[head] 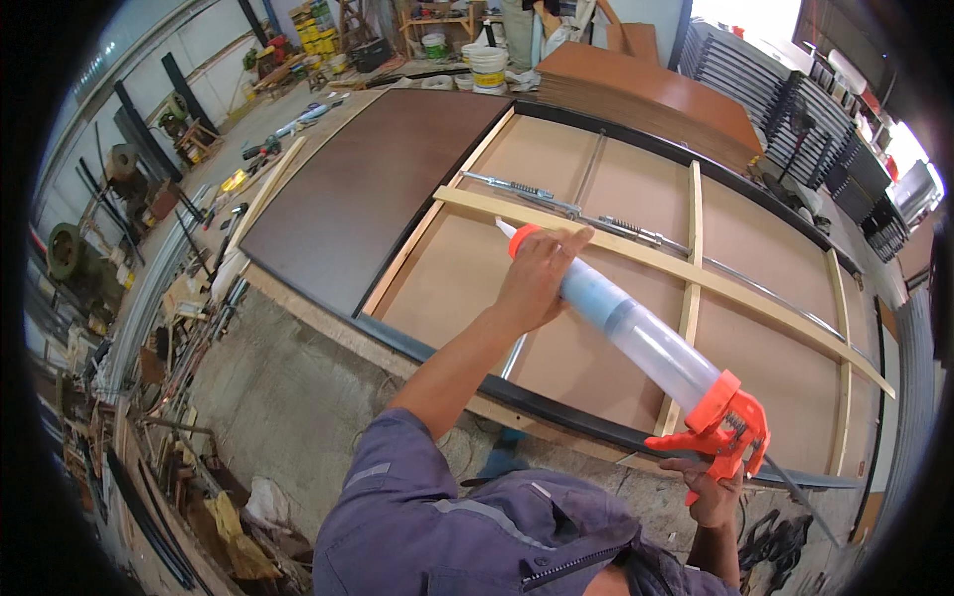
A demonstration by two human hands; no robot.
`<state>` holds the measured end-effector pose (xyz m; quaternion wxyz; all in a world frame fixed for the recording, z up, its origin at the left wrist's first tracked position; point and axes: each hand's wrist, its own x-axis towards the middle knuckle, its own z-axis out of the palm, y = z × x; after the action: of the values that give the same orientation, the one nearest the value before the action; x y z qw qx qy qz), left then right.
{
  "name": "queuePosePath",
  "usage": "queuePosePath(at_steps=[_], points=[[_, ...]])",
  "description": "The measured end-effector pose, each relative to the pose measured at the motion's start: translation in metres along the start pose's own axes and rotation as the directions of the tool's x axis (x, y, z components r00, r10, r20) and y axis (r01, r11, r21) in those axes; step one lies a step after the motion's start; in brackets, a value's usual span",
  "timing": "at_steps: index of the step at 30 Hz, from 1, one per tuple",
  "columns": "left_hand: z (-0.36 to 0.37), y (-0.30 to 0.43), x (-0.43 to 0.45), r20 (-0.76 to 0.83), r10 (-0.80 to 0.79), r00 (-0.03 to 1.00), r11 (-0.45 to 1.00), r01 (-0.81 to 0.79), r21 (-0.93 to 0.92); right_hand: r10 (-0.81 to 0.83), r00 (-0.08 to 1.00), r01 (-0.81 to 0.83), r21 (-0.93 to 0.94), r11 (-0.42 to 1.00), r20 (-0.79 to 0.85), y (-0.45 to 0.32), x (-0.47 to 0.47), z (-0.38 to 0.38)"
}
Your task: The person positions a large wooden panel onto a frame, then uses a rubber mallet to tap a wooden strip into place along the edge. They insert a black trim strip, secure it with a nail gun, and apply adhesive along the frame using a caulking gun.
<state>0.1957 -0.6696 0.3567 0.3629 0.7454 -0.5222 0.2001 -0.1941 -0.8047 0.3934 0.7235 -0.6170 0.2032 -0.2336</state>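
My left hand [535, 279] is wrapped around the front of a caulking gun [656, 350] with a clear tube, near its orange cap and white nozzle. My right hand [712, 488] grips its orange handle at the lower right. The nozzle tip lies over or near a long wooden batten [633, 242], close to its left end; whether they touch I cannot tell. The batten crosses a large dark-edged frame with a beige panel [596, 365] inside. Beside the batten runs a metal rod mechanism with springs [522, 190]. Wooden crosspieces [689, 298] divide the frame.
A dark brown panel [387, 171] adjoins the frame on the left. Behind the frame stand stacked brown boards [648, 93] and white buckets [488, 67]. A drill [262, 149] and a hammer [237, 212] lie at the left. Scrap wood and metal fill the lower left floor.
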Motion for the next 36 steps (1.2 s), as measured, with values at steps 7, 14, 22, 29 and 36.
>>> queuePosePath(at_steps=[7,14,22,29,36], points=[[0.037,-0.186,-0.035,-0.124,-0.374,0.919,0.925,0.361,-0.117,0.038,0.958,0.004,0.145,0.989,-0.283,-0.02,0.009,0.046],[0.109,-0.294,0.003,0.286,-0.346,0.894,0.905,0.237,0.354,-0.048,0.932,0.085,0.086,0.993,-0.359,-0.036,0.023,0.067],[0.134,-0.352,0.011,0.316,-0.212,0.925,0.976,0.182,0.12,-0.047,0.932,0.097,0.122,0.988,-0.359,-0.052,0.047,0.098],[0.12,-0.341,0.015,0.338,-0.275,0.9,0.957,0.222,0.186,0.024,0.962,0.008,0.116,0.993,-0.273,-0.058,0.059,0.097],[-0.026,-0.213,-0.068,-0.241,-0.737,0.631,0.672,0.647,-0.361,0.07,0.987,-0.06,0.073,0.996,-0.143,-0.069,0.073,0.074]])
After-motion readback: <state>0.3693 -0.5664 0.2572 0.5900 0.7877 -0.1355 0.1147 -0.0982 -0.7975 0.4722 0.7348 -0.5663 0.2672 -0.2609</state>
